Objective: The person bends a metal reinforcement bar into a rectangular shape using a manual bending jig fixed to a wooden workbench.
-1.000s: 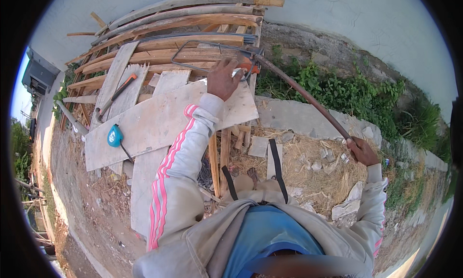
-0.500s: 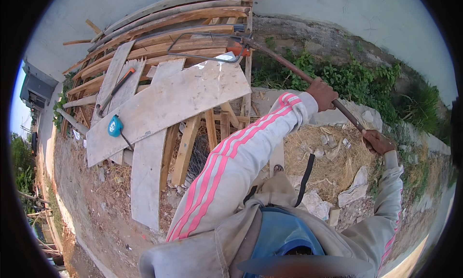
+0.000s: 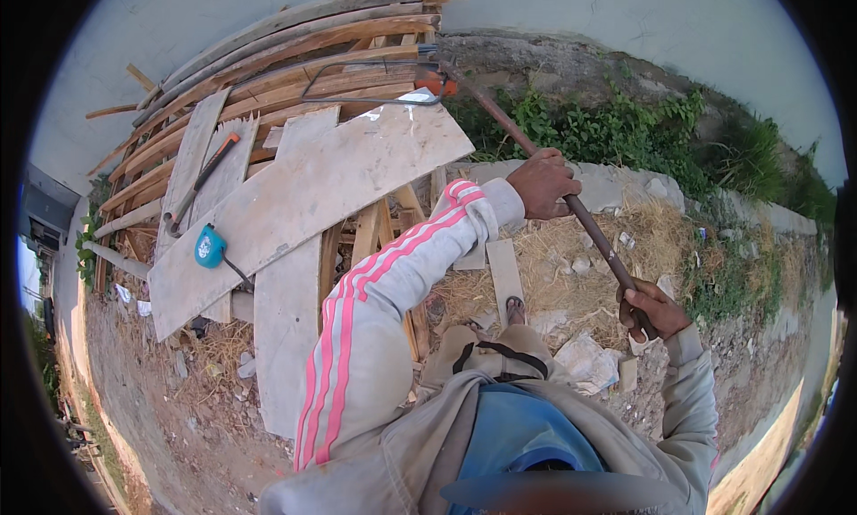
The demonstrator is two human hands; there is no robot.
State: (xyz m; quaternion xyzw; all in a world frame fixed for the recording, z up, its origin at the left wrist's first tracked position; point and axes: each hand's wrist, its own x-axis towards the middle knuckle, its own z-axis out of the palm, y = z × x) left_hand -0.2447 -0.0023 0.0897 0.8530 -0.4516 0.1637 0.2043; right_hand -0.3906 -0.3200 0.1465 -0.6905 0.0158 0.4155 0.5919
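A long brown bar [image 3: 596, 232] slants from the wood pile down toward my right side. My left hand [image 3: 544, 185] is closed around its middle, the sleeve striped in pink. Lower down, my right hand [image 3: 656, 308] grips the bar close to its near end. The bar's far end lies beside the orange handle of a hacksaw [image 3: 357, 101], and its exact shape there is hard to make out. The hacksaw rests on the timbers, behind a wide pale board [image 3: 312, 203]. On that board's left part sits a teal tape measure [image 3: 210, 247].
A hammer [image 3: 203, 180] with a black and orange handle lies on the boards at left. Stacked timbers [image 3: 295, 64] lean by the pale wall [image 3: 625, 11]. Green plants [image 3: 607, 127] grow along the wall's foot. Dry straw and rubble [image 3: 589, 265] cover the ground near my feet.
Both hands and the bar have come left; my right hand has also dropped lower, nearer my body. Both hands keep their grip. The whole view has shifted slightly.
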